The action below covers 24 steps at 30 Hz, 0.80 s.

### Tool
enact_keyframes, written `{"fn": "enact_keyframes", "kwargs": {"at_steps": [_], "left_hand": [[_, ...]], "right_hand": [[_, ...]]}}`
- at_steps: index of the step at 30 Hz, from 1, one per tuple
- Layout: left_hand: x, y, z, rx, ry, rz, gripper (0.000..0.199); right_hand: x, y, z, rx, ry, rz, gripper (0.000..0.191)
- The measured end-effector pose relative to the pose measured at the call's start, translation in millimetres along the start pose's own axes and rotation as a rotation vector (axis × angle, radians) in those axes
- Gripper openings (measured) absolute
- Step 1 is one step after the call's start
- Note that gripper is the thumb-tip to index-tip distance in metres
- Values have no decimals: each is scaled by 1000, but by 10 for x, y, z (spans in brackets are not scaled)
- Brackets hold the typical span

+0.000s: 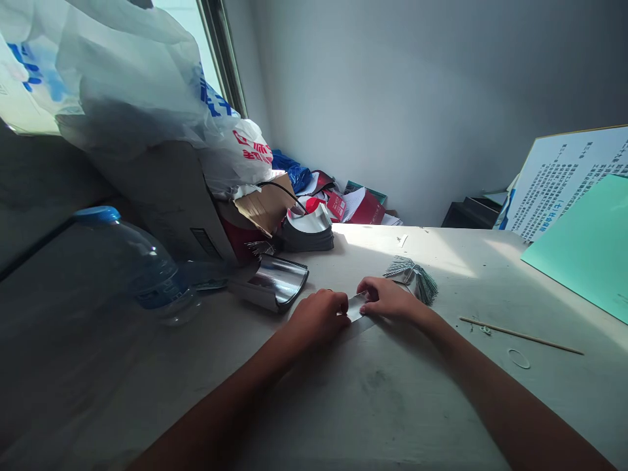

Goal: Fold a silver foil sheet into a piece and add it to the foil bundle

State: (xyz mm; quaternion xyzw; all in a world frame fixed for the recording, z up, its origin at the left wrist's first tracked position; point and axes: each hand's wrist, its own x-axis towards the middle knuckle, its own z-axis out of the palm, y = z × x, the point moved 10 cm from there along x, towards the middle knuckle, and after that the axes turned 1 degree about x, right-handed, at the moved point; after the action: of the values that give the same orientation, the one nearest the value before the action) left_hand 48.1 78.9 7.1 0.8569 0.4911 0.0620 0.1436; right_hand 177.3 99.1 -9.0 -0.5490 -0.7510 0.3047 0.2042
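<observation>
The left hand (pixel 318 319) and the right hand (pixel 387 297) meet low over the white counter (pixel 441 252), holding a narrow, shiny silver foil strip (pixel 356 307) between them. The fingers of both hands curl inward and pinch the strip from either side, their tips close together. The thumbs are hidden, so I cannot tell how firm the pinch is. The strip sits close above the counter, with much of it covered by the fingers.

Just beyond the right hand lies a fan-shaped bundle of thin grey-green strips (pixel 412 278). To the left, a curled sheet of mirror-bright silver foil (pixel 275 281) rests on the counter, near a clear plastic water bottle with a blue cap (pixel 142 261). A thin wooden skewer (pixel 523 335) and a pale rubber band (pixel 509 356) lie off to the right.

Foil this thin could crease or tear if the pinch tightens unevenly, and its edges could nick a fingertip. The fan lies so close that a slip of the right hand could scatter it, while the curled sheet could rock or slide if a wrist catches it.
</observation>
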Motion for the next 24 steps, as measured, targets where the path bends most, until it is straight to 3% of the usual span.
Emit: {"fn": "enact_keyframes", "kwargs": {"at_steps": [10,17,24], "left_hand": [[23,247,28,-57,-78,242,24],[90,112,36,-161,-65,199,23],[158,-50,0,-147,-3,119,19]], "right_hand": [[28,40,19,-22,2,6,30],[3,-38,-4,-64,75,-32,8],[-33,-143,-6,-189,148,-83,6]]}}
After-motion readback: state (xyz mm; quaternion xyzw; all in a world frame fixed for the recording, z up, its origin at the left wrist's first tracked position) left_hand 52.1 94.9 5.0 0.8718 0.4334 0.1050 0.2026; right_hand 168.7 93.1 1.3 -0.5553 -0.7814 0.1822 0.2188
